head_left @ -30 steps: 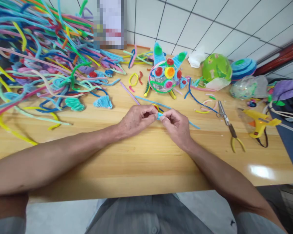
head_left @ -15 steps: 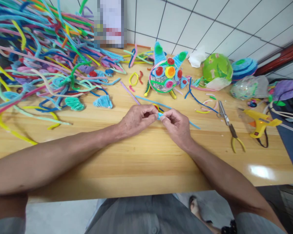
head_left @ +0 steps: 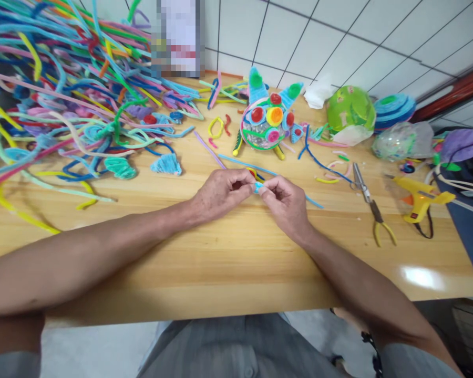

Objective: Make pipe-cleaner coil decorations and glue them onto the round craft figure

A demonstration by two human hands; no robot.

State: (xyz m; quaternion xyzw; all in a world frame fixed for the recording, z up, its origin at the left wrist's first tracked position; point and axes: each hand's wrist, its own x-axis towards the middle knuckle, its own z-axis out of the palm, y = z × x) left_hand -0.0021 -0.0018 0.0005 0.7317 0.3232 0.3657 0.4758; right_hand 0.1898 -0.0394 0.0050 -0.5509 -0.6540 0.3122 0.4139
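My left hand [head_left: 225, 193] and my right hand [head_left: 284, 203] meet above the middle of the table, fingertips close together. Both pinch a small light-blue piece of pipe cleaner [head_left: 258, 187], mostly covered by the fingers. Just behind the fingers a bit of yellow and red shows; what it belongs to is hidden. A long light-blue pipe cleaner [head_left: 314, 202] lies on the table beyond and partly behind my hands. Farther back stands a decorated figure [head_left: 261, 137] with blue and green ears, round coloured discs and yellow-tipped legs.
A big tangle of coloured pipe cleaners [head_left: 74, 94] fills the left side. At the right lie scissors [head_left: 360, 182], yellow-handled pliers [head_left: 377, 218] and a yellow glue gun [head_left: 417, 198]. A green rounded craft piece [head_left: 350, 113] sits by the tiled wall [head_left: 299, 42].
My hands hold almost the same pose over the same spot. Below the table at the right, another person's foot and leg have come into view and shifted right.
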